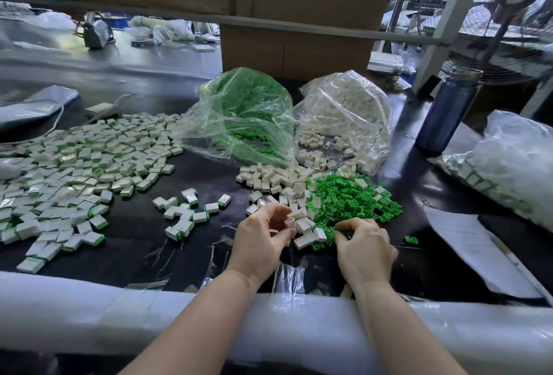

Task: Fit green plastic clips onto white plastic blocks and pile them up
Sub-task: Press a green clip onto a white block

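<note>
A loose heap of green clips (350, 198) lies on the black table, right of centre. Beside it sits a heap of bare white blocks (278, 180). My left hand (260, 243) has curled fingers pinching a white block (289, 221) at the near edge of that heap. My right hand (363, 250) curls its fingertips into the near edge of the green clips; whether it holds one is hidden. A wide spread of finished blocks with green clips (77, 165) covers the left side, with a smaller cluster (188, 213) in the middle.
An open bag of green clips (248, 111) and a bag of white blocks (350, 111) lie behind the heaps. A blue bottle (446, 111), a bag of finished pieces (508, 165) and paper sheets (472, 252) stand right. White foam padding (119, 309) lines the near edge. Cardboard boxes (299, 42) stand behind.
</note>
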### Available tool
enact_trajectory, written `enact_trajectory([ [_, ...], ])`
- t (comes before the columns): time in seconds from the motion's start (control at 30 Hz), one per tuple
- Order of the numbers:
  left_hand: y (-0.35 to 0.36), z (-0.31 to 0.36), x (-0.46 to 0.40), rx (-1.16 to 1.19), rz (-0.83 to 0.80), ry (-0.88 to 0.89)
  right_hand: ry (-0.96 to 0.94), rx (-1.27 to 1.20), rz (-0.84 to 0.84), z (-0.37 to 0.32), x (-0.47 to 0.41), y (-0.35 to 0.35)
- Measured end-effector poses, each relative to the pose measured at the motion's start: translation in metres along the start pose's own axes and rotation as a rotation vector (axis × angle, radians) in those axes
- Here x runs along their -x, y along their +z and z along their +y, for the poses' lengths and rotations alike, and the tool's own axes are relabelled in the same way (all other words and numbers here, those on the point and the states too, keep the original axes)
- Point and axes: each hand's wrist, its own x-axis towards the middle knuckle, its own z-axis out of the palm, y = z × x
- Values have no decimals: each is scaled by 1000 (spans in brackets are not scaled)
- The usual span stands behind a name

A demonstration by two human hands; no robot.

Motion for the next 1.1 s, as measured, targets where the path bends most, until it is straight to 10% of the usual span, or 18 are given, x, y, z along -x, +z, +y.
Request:
enact_trajectory([
  [1.1, -2, 2, 1, -57, -107, -28, -68, -25, -58, -4, 4, -2],
])
